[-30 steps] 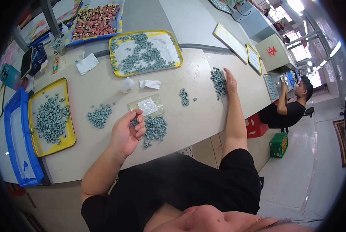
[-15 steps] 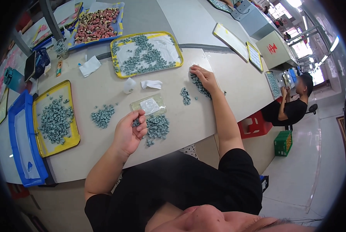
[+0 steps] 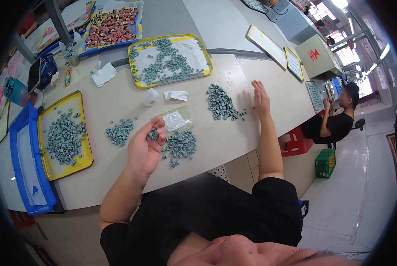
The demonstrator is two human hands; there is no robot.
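My left hand is raised over the table with its fingers curled round a few small grey-green pieces. Just right of it lies a pile of the same pieces, beside a clear block with a white sheet on top. My right hand is open, fingers stretched out, on the right of another pile of grey-green pieces. A few strays lie between that pile and the hand. A smaller heap sits left of my left hand.
A yellow-rimmed tray of grey-green pieces stands beyond; another yellow tray and a blue tray stand left. A crumpled tissue and a small white cup lie between. Another person sits at the far right.
My right hand has lifted off the right-hand pile and moved right, its fingers straightening. The pieces there now lie gathered in one heap. My left hand has turned slightly, showing the pieces in it.
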